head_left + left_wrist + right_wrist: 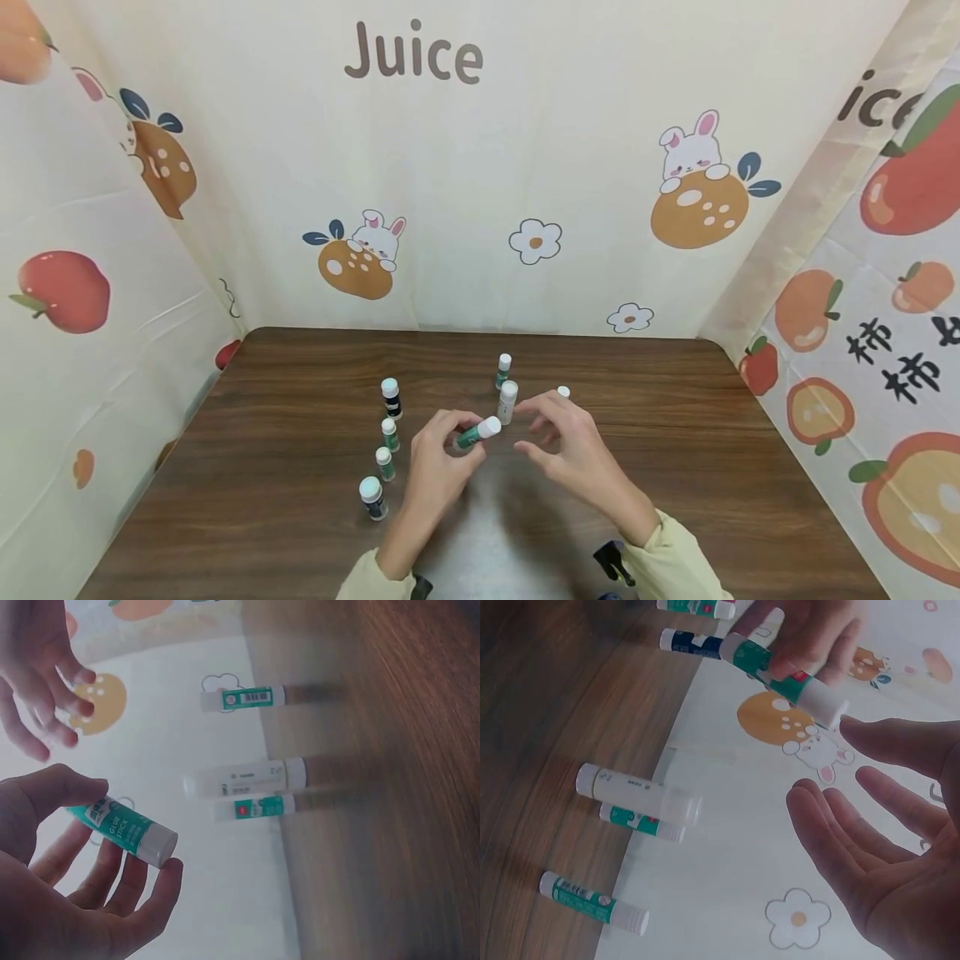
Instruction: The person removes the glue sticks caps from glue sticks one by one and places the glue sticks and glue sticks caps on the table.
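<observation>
My left hand (438, 471) grips a green glue stick (472, 435) between thumb and fingers, tilted, its white cap pointing up to the right. In the left wrist view the words GLUE STICK show on the label of this glue stick (124, 826). To the right my right hand (577, 450) is raised with relaxed, parted fingers and holds nothing. In the right wrist view its thumb comes close to the held glue stick's cap; whether they touch I cannot tell. A white glue stick (507, 404) stands upright between and beyond the hands, with a green glue stick (502, 373) behind it.
Left of my left hand stands a row of upright sticks: a dark blue one (392, 402), two green ones (390, 437) (386, 465) and a nearer dark blue one (373, 502). A white cap (563, 391) shows behind my right hand. Printed curtains (465, 167) surround the wooden table (262, 483).
</observation>
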Demonstrator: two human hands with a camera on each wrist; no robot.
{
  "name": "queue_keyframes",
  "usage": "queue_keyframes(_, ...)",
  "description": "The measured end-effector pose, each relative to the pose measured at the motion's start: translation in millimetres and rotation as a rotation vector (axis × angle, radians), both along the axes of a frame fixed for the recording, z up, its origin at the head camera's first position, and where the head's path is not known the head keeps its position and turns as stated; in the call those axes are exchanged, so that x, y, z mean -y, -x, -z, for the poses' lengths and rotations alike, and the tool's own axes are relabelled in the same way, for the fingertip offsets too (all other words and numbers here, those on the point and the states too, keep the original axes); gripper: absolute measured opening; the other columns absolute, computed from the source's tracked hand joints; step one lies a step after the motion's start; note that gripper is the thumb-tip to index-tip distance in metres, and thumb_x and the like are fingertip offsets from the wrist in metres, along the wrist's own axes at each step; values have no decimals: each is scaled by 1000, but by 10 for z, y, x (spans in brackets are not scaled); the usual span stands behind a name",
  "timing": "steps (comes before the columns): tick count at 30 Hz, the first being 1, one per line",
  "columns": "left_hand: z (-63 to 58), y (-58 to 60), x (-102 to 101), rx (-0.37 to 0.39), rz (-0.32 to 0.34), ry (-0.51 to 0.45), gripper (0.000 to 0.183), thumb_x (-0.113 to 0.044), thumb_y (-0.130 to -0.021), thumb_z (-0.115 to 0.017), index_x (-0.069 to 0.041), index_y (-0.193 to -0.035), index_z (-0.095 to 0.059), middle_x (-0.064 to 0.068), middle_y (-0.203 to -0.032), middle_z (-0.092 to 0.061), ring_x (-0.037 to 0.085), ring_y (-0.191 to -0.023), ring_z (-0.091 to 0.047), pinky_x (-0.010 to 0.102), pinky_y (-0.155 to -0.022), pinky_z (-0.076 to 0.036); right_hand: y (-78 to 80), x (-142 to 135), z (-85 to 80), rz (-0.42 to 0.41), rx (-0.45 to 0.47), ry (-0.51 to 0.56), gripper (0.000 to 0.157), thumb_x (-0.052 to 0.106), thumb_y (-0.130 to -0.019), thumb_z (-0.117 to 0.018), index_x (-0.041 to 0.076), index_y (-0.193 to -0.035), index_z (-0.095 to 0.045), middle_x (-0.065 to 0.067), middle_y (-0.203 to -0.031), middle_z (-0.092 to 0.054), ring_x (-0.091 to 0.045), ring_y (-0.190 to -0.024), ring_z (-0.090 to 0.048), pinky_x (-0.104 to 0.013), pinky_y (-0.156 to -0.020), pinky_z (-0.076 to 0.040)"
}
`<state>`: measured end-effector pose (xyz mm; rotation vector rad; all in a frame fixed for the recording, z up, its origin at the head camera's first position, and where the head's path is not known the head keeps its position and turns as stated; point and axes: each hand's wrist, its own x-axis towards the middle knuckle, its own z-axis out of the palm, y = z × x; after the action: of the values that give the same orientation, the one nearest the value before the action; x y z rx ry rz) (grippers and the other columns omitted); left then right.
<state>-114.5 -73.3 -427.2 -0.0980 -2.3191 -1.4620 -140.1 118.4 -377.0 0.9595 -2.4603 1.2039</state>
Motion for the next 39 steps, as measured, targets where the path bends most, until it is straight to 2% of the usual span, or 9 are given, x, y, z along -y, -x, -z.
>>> queue_keyframes(5,-37,-39,-37,-29,36,24,25,-5,-71,-77,-18,-91,-70,-8,-89,-62,11,-79,-57,35,-71,-52,-16,83,7,-38,23,0,39,1,-70,-81,11,-103,-63,5,-94,-57,-16,-77,-59,-22,-59,-52)
queue_keyframes(12,-93,-67,-52,-56,48,73,24,-5,-71,-77,-17,-92,-72,-8,-90,-63,9,-84,-59,34,-76,-53,-6,184,28,-92,10,26,35,-3,-70,-80,10,-97,-64,3,-91,-57,-15,-76,-58,-23,-58,-52)
queue_keyframes(16,-123,-82,-57,-57,50,111,23,-6,-71,-77,-16,-92,-73,-9,-89,-62,10,-85,-59,32,-76,-52,-15,215,31,-103,16,23,29,-3,-71,-79,12,-92,-64,4,-92,-58,-10,-73,-57,-23,-59,-52)
queue_keyframes(20,-137,-93,-59,-60,62,132,23,-7,-71,-77,-16,-92,-73,-8,-89,-62,9,-84,-59,31,-75,-51,-23,229,35,-109,29,22,26,-3,-72,-78,11,-88,-63,4,-90,-58,-11,-69,-58,-23,-59,-53)
queue_keyframes(31,-120,-41,-52,-125,123,126,25,-1,-70,-76,-15,-91,-72,-5,-89,-64,10,-83,-60,32,-74,-53,-18,211,7,-116,46,45,26,-5,-71,-78,11,-85,-65,4,-87,-59,-8,-69,-58,-22,-60,-53)
queue_keyframes(39,-117,-10,-6,-118,82,125,25,2,-70,-77,-12,-89,-71,-4,-88,-63,11,-81,-60,34,-72,-53,-8,172,-61,-112,-1,80,28,-11,-68,-78,8,-84,-64,2,-86,-59,-8,-67,-58,-21,-59,-53)
